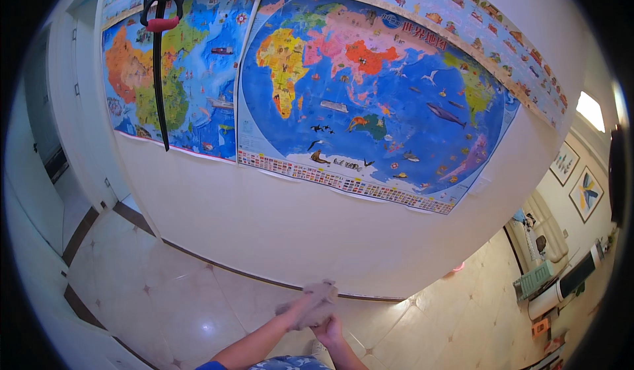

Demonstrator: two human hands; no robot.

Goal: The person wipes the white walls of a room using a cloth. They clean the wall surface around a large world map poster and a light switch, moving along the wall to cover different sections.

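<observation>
A crumpled grey-beige cloth (321,306) is held in front of my body, low in the picture and close to the foot of the wall. My left hand (298,306) reaches in from the left and grips it, blurred and partly covered by its folds. At the cloth's lower edge, my right hand (328,331) has its fingers curled around the fabric. Blue patterned clothing (290,363) shows below my forearms.
A white wall (297,221) carries a world map (337,97) and another map (198,88). A black strap-like piece with a pink grip (162,24) hangs at upper left. Doorways stand left. Tiled floor (173,295) runs below; a sofa (547,226) and a green crate (535,280) are right.
</observation>
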